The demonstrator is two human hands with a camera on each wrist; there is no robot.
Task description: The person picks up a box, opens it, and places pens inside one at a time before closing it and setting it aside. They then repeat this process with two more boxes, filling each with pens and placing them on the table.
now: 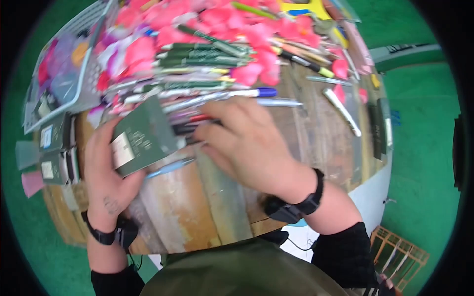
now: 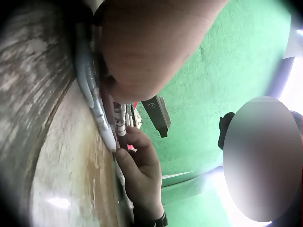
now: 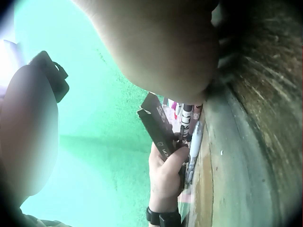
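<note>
Gripping a dark green box from below, the left hand has its fingers and thumb curled round the lower edge, so the box stands tilted above the worn wooden table with its pale label facing up. In the right wrist view the same box shows edge-on, held in that hand just above the tabletop. A light blue pen lies on the wood directly under the box's lower corner.

Beside it, the right hand rests palm down on the table, its fingers bent toward a cluster of pens just right of the box; whether the fingertips actually pinch one cannot be told from above. In the left wrist view its fingers curl against the white pens lying along the table edge.

Farther out, a blue-capped marker lies just beyond the right hand's knuckles. Rows of green pens sit among pink petals across the far half of the table. More dark boxes are stacked at the left edge, below a grey tray.
</note>
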